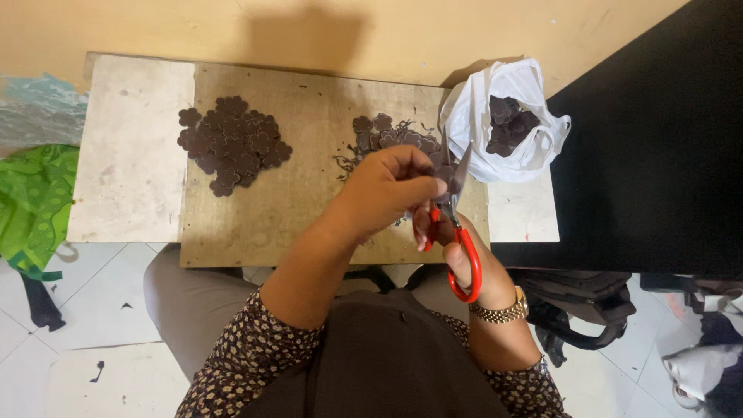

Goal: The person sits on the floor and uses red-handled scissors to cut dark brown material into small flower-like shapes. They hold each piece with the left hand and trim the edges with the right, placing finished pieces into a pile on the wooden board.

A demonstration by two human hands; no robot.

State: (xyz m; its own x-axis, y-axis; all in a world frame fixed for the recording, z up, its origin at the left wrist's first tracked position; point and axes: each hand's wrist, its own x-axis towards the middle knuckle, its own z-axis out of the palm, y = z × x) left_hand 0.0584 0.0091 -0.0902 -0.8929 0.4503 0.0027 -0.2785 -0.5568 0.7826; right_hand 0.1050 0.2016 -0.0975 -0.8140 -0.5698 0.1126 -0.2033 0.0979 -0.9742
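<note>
- In the head view, the right hand (457, 251) gripped a pair of red-handled scissors with grey metal blades (457, 209), fingers through the glossy plastic loops.
- The scissors' long axis ran from the loops near the person's wrist up and away towards the far edge of the board, tips pointing away from the body; the blades stood slightly parted.
- The left hand (387, 190) was curled around a small dark brown flower-shaped cut-out (443, 172), pinching it at the blades (most of it was hidden by the fingers).
- Both hands hovered over a rough, worn wooden board (294, 201) lying across a pale, stained tabletop (128, 155).
- Two loose heaps lay on the board: a larger pile of flat, scalloped dark brown cut-outs (232, 143) to the left, and a smaller heap mixed with thin curly trimmings (383, 135) just behind the hands.
- One crumpled white plastic bag (503, 124) sat at the board's right end, open, with more dark pieces inside.
- A gold-coloured link wristwatch (501, 312) circled the right wrist.
</note>
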